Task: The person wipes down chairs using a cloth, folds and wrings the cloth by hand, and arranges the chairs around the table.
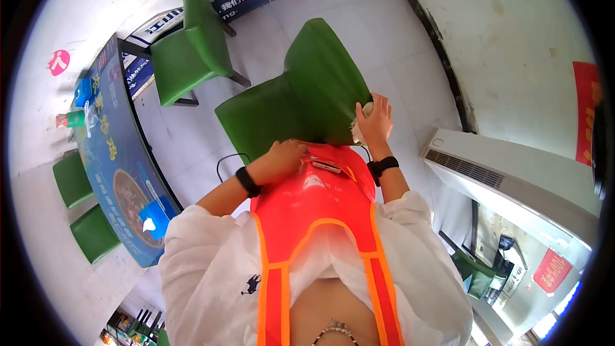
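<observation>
Currently I see right hand (376, 120) closed over pale cloth (355, 133) at edge of green chair (266, 112); can't tell grip of left hand (282, 157). Slack hold could let cloth slip off.

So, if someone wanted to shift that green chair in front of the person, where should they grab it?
Probably by the backrest of the green chair, coming from the person's right: its outer edge stands free, while the seat spreads left as a broad pad. The right hand, holding a pale cloth, is at the near end of that edge.
</observation>
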Action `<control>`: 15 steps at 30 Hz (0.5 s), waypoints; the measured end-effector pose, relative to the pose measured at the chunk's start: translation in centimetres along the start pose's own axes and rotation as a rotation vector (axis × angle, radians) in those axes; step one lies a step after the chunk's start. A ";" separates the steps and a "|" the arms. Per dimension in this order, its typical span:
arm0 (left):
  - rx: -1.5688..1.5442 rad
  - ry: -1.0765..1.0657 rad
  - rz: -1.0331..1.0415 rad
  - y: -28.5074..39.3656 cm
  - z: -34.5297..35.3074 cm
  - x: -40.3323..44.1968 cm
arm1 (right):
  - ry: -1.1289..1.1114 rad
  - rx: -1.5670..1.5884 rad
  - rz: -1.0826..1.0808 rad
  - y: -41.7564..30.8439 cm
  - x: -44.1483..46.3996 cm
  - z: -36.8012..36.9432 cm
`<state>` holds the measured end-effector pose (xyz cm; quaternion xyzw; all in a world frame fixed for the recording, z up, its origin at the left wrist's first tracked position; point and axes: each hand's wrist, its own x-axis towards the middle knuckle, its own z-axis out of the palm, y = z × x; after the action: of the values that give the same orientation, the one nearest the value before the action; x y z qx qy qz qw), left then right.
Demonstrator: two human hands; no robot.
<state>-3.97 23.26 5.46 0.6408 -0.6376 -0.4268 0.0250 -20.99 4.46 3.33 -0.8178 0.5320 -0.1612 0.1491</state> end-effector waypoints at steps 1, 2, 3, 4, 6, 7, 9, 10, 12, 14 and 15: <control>-0.001 0.004 -0.004 0.4 -2.0 -0.6 | -0.001 0.002 -0.005 0.0 0.1 0.1; -0.182 -0.172 0.168 0.8 -4.9 -1.1 | 0.040 -0.021 -0.156 -0.1 0.3 0.4; -0.358 -0.348 0.341 0.8 -7.6 -1.3 | 0.086 -0.044 -0.305 -0.3 0.6 0.8; -0.353 -0.346 0.339 0.7 -9.3 -1.4 | 0.089 -0.041 -0.306 -1.0 1.4 1.0; -0.772 -0.034 0.211 0.1 -11.5 -1.1 | 0.015 -0.018 -0.385 -3.0 3.6 1.6; -0.643 0.150 0.255 -0.4 -11.8 0.1 | 0.014 -0.015 -0.387 -3.6 4.8 2.0; -0.384 0.459 0.276 -1.4 -11.2 4.1 | -0.069 0.120 -0.294 -4.7 7.1 2.5; -0.264 0.577 0.255 -1.5 -10.4 6.5 | -0.066 0.123 -0.293 -4.9 7.4 2.6; -0.119 0.651 0.232 -0.9 -9.5 11.3 | -0.172 0.161 -0.206 -4.5 7.7 2.5; 0.066 0.629 0.179 0.4 -7.9 14.8 | -0.126 0.142 -0.194 -2.8 5.8 2.3; 0.258 0.619 0.122 1.0 -7.5 15.9 | -0.077 0.127 -0.197 -2.0 4.8 1.9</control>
<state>-3.23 5.87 2.57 0.6987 -0.6855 -0.1255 0.1618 -16.76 1.00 2.94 -0.8606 0.4316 -0.1768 0.2043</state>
